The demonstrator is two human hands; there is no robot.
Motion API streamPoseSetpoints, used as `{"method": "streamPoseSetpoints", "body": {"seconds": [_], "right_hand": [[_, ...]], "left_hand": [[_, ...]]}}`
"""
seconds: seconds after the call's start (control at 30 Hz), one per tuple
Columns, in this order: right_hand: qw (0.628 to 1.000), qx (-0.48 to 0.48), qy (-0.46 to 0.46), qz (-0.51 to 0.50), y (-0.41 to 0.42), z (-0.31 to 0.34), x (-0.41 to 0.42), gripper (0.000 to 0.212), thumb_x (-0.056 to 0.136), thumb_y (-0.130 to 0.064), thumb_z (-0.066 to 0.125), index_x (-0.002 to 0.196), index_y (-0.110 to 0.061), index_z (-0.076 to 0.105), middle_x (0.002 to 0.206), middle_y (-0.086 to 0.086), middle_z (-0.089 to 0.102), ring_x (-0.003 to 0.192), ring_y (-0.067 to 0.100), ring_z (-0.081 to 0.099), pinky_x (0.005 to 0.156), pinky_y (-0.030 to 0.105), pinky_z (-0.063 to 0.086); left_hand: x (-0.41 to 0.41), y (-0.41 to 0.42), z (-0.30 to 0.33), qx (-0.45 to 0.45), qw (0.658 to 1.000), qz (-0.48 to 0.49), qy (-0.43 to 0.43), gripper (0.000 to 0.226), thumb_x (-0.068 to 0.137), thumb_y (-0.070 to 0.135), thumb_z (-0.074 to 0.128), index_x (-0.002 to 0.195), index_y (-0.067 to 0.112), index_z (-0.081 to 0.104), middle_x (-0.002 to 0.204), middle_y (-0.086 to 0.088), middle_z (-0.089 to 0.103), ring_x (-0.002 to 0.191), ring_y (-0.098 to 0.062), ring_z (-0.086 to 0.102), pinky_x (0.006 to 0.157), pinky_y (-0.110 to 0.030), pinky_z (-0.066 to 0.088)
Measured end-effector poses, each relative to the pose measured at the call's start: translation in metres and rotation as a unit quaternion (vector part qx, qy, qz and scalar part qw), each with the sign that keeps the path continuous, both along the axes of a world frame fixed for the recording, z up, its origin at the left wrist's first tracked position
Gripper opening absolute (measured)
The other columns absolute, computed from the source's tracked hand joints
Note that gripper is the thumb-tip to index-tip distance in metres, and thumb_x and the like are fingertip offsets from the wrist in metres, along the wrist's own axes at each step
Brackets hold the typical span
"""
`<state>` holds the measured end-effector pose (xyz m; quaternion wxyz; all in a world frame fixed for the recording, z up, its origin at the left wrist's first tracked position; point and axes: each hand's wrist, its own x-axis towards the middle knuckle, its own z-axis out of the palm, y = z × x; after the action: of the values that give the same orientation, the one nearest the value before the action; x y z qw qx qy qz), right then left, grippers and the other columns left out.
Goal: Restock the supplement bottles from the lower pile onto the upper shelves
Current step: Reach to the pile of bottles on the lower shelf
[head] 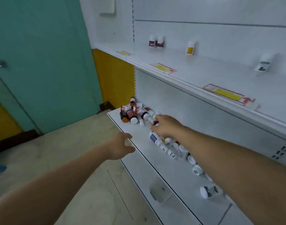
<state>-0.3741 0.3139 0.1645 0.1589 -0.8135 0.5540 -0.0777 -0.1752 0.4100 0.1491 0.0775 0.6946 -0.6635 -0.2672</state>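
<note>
A pile of supplement bottles [134,113] lies on the lower shelf [139,137], most on their sides, dark with white caps at the far end and white ones trailing toward me. My right hand [166,127] reaches over the pile and its fingers curl round a small brown bottle [155,122]. My left hand [122,146] hovers at the shelf's front edge with fingers loosely spread, holding nothing. On the upper shelf [179,69] stand two dark-labelled bottles [156,41], a yellow-labelled bottle [190,48] and a white bottle [264,62].
Yellow-and-red price tags [163,68] lie along the upper shelf's front edge. A teal door [41,62] and a yellow wall panel [113,75] stand to the left. Pale floor [70,159] spreads below the shelving.
</note>
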Motion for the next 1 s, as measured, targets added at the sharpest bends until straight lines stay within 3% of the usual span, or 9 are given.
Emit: {"method": "streamPoseSetpoints", "body": {"seconds": [0.13,0.2,0.47,0.67,0.83,1.0], "right_hand": [[1.0,0.026,-0.001,-0.016,-0.082,-0.033,0.047,0.061,0.087,-0.051,0.047,0.139,-0.02,0.04,0.139,0.012,0.048,0.121,0.031,0.048,0.097,0.035,0.038],[0.998,0.042,-0.011,-0.041,-0.118,-0.049,0.071,0.067,0.085,-0.055,0.049,0.141,-0.021,0.037,0.137,0.013,0.05,0.119,0.033,0.05,0.093,0.036,0.042],[0.992,0.072,-0.03,-0.098,-0.218,-0.108,0.155,0.056,0.086,-0.046,0.053,0.129,-0.012,0.045,0.126,0.014,0.055,0.109,0.031,0.055,0.077,0.029,0.039],[0.979,0.092,-0.068,-0.168,-0.254,-0.151,0.203,0.048,0.09,-0.041,0.055,0.125,-0.009,0.048,0.121,0.015,0.059,0.109,0.034,0.056,0.084,0.034,0.042],[0.963,0.123,-0.031,-0.238,-0.265,-0.193,0.219,0.071,0.087,-0.038,0.063,0.143,-0.012,0.029,0.137,0.014,0.046,0.122,0.032,0.048,0.1,0.042,0.041],[0.961,0.085,0.011,-0.263,-0.272,-0.235,0.218,0.069,0.086,-0.043,0.063,0.141,-0.017,0.032,0.133,0.01,0.048,0.117,0.029,0.047,0.095,0.039,0.041]], "left_hand": [[0.042,-0.076,-0.03,0.006,0.999,-0.024,-0.035,0.064,0.086,0.049,0.059,0.141,0.025,0.037,0.149,0.002,0.033,0.135,-0.019,0.031,0.108,-0.032,0.028],[0.062,-0.11,-0.041,0.008,0.999,-0.03,-0.043,0.063,0.085,0.051,0.058,0.141,0.028,0.038,0.149,0.003,0.034,0.134,-0.018,0.033,0.105,-0.03,0.029],[0.147,-0.23,-0.08,0.038,0.993,-0.098,-0.054,0.066,0.087,0.05,0.057,0.143,0.025,0.035,0.15,0.003,0.032,0.136,-0.017,0.031,0.108,-0.03,0.028],[0.215,-0.323,-0.124,0.032,0.98,-0.191,-0.055,0.067,0.089,0.041,0.059,0.146,0.019,0.03,0.153,-0.004,0.026,0.139,-0.019,0.025,0.11,-0.028,0.021],[0.229,-0.382,-0.169,0.001,0.953,-0.276,-0.123,0.073,0.092,0.032,0.057,0.15,0.022,0.015,0.158,-0.004,0.008,0.145,-0.024,0.006,0.116,-0.041,0.018],[0.21,-0.41,-0.214,-0.082,0.917,-0.339,-0.192,0.076,0.091,0.015,0.052,0.15,0.023,0.006,0.159,0.0,0.002,0.145,-0.024,-0.003,0.114,-0.042,0.02]]}}
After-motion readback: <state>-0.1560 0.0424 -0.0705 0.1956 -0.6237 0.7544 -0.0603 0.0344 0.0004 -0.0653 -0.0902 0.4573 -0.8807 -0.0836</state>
